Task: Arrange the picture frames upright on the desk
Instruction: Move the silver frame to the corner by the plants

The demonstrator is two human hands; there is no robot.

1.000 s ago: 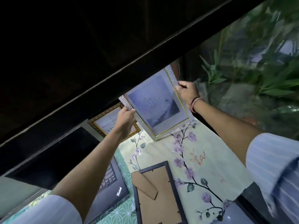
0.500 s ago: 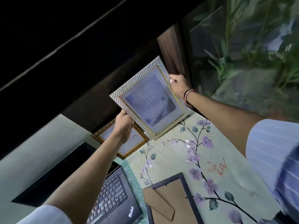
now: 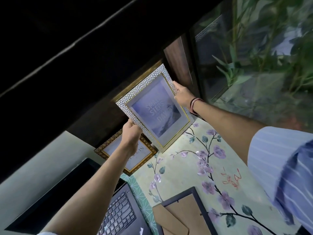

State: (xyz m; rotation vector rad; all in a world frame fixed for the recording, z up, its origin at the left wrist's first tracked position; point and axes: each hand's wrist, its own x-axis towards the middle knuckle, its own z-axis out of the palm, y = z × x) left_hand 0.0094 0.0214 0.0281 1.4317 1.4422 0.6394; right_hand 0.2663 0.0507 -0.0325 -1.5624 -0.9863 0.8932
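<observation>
The upper left of the view is dark; nothing is legible there. The dark-framed picture (image 3: 184, 216), lying back-up on the bench (image 3: 183, 173), is cut off by the lower edge. The left hand (image 3: 131, 135) partly hides the gold frame (image 3: 125, 155) behind it. Both hands are closed on the silver frame (image 3: 155, 108), the right hand (image 3: 183, 97) on its opposite edge; its bottom corner meets the bench. The laptop (image 3: 118, 216) is partly cropped.

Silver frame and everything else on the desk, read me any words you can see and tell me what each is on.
"SMALL STEPS ... DAY": silver frame, middle words too blurred.
Gold frame: lettering behind left hand, unreadable.
Red scribble on floral desk mat: illegible.
Laptop keys: too small.
</observation>
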